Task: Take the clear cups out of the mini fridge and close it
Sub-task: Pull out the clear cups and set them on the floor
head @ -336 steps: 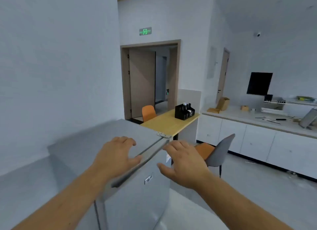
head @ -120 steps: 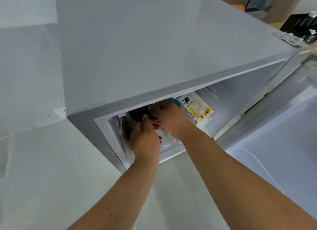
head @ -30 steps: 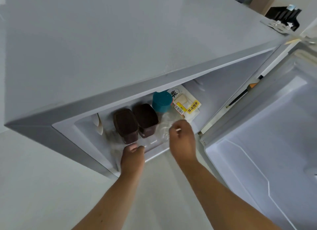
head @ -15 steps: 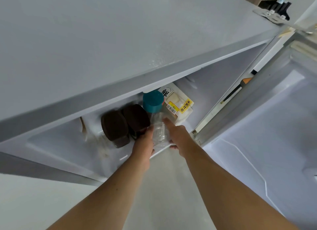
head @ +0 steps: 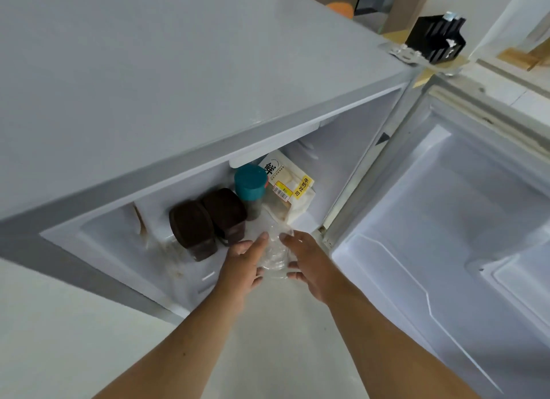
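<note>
The grey mini fridge (head: 178, 86) stands with its door (head: 446, 235) swung wide to the right. At the front edge of its white interior, a stack of clear cups (head: 275, 257) lies between my two hands. My left hand (head: 245, 264) presses the stack from the left and my right hand (head: 309, 264) from the right, so both hold it. The cups are see-through and their far end is hard to make out.
Inside the fridge are two dark brown lidded containers (head: 205, 223), a teal-capped bottle (head: 250, 184) and a white bread bag (head: 290, 187) with a yellow label. A black organizer (head: 436, 39) sits on a wooden table beyond the fridge. Pale floor lies below.
Both hands have closed in on the clear cups and drawn them toward the front edge of the fridge. The door stays wide.
</note>
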Demonstrator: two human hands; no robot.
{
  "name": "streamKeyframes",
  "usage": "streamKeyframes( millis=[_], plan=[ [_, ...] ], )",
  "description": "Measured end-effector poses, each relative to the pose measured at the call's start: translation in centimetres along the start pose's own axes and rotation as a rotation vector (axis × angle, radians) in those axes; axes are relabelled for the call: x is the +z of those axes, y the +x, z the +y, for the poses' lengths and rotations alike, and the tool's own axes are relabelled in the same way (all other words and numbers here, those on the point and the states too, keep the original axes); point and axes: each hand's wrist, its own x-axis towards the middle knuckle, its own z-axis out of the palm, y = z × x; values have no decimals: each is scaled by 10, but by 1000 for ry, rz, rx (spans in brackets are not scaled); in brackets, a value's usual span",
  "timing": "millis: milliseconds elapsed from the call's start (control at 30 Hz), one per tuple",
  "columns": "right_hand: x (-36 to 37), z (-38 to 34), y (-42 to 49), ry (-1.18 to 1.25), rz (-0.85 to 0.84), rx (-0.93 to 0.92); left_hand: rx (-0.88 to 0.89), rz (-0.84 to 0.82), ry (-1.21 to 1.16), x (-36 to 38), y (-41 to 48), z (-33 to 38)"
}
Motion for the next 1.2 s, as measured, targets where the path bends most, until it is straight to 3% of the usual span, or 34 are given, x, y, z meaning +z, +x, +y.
streamKeyframes(
  millis=[300,633,867,1200],
  plan=[
    [-43,54,-134,107,69,-64,23,-120,185,35,-112,-36],
    [-39,130,-231,106,14,-53,-45,-97,216,11,-215,-108],
    [23,147,-231,60,-5,-28,-84,-87,169,-53,-219,-122],
    [176,130,-170,12,-128,35,-116,32,92,-201,-172,-88]
  ],
)
